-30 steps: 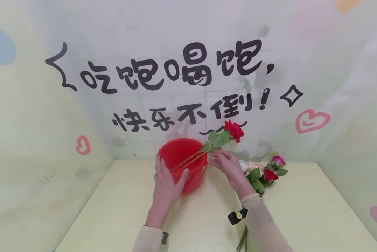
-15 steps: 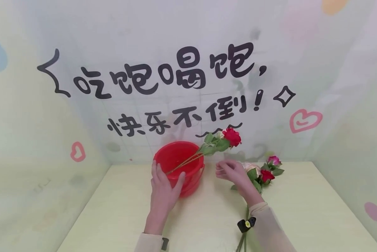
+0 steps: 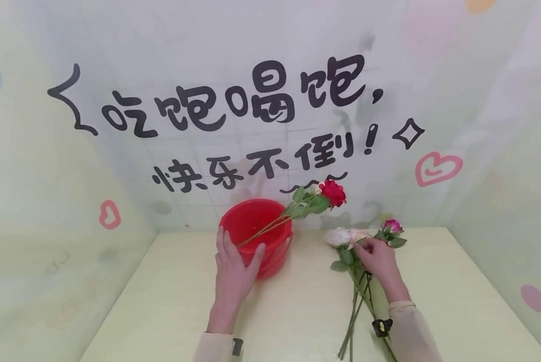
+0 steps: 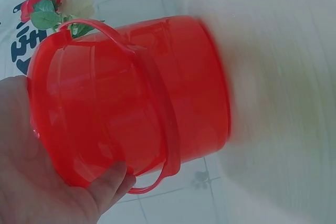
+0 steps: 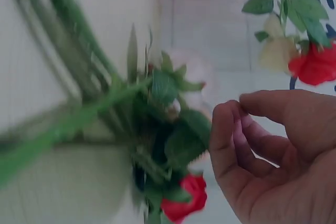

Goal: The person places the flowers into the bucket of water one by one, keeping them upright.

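My left hand (image 3: 231, 281) grips a red plastic bucket (image 3: 275, 259) at its left rim, thumb on the near side; the left wrist view shows the bucket wall up close. Two artificial rose stems lean out to the bucket's right, with a red rose (image 3: 332, 193) and a cream rose (image 5: 277, 53) at their ends. My right hand (image 3: 381, 264) is over the loose roses, close to a peach rose (image 3: 359, 235). In the right wrist view its thumb and index fingertip meet with nothing seen between them. Another red rose (image 5: 184, 198) is mostly hidden by this hand in the head view.
A white rose (image 3: 338, 236) and a magenta rose (image 3: 392, 226) lie in the loose bunch, stems (image 3: 351, 322) running toward the table's near edge. The pale wooden table (image 3: 180, 291) meets a printed backdrop (image 3: 207, 40) behind the bucket.
My right hand has left the stems at the bucket and moved right and down to the loose roses. The red and cream roses now lean in the bucket. My left hand keeps its grip.
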Demonstrator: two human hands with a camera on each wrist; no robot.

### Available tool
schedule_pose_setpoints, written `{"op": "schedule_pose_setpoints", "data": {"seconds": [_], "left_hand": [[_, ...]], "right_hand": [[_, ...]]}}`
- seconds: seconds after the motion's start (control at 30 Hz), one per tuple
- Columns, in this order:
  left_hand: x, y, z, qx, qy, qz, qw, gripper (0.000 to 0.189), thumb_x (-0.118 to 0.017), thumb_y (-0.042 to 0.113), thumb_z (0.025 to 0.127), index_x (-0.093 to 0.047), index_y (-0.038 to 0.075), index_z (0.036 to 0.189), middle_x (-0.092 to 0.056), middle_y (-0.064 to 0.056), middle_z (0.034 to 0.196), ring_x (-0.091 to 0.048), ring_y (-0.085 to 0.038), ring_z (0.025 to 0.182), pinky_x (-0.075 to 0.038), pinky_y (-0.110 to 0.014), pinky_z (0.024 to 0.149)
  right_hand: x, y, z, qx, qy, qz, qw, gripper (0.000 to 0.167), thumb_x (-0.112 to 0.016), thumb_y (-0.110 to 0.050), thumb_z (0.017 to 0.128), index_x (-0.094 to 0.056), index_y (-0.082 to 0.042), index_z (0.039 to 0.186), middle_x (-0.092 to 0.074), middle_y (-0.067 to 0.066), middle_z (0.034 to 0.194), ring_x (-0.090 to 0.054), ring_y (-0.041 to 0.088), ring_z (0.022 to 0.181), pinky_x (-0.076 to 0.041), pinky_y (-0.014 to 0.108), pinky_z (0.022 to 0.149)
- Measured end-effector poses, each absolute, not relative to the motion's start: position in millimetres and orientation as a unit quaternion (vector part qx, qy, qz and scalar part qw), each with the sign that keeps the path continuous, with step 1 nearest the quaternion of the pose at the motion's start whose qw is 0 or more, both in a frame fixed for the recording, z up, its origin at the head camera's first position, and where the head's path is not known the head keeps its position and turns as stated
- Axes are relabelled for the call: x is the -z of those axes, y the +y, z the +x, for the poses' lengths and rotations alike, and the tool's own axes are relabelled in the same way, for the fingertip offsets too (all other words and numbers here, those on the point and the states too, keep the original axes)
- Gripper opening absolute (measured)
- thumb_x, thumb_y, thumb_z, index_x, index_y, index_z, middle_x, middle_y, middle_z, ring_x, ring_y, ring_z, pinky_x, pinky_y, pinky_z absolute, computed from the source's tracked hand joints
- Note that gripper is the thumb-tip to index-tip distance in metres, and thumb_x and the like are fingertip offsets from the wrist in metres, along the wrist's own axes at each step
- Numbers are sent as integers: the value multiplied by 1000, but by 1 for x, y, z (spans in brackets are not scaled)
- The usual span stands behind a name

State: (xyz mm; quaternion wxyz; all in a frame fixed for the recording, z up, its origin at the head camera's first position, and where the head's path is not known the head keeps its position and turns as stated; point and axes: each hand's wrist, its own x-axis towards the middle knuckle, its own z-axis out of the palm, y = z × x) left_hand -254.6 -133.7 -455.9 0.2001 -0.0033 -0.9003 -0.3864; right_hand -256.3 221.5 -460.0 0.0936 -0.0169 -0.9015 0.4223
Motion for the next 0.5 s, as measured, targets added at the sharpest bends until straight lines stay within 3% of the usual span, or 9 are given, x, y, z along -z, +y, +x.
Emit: {"op": "schedule_pose_setpoints", "data": {"seconds": [0.13,0.27,0.5], "left_hand": [[459,-135,-251,384,-901,0,203,118,-86,46,85,-9,12,169,-19,-9,170,-40,-35,141,-61,-56,91],[460,-135,-250,385,-899,3,209,118,-87,46,85,-10,14,169,-20,-8,171,-41,-34,141,-61,-56,91],[459,-134,-254,390,-896,1,211,118,-86,47,85,-10,14,169,-20,-7,170,-41,-33,140,-61,-55,91]], "right_hand": [[462,235,-245,-402,-915,-25,23,38,-66,-24,104,-59,-7,71,-56,1,59,-56,16,55,-48,33,57],[462,240,-236,-403,-913,-39,-47,36,-71,-20,101,-61,-5,71,-62,4,63,-63,16,59,-57,33,59],[464,239,-235,-371,-926,-50,-46,29,-76,-18,97,-62,-3,76,-64,6,64,-64,18,60,-53,32,59]]}}
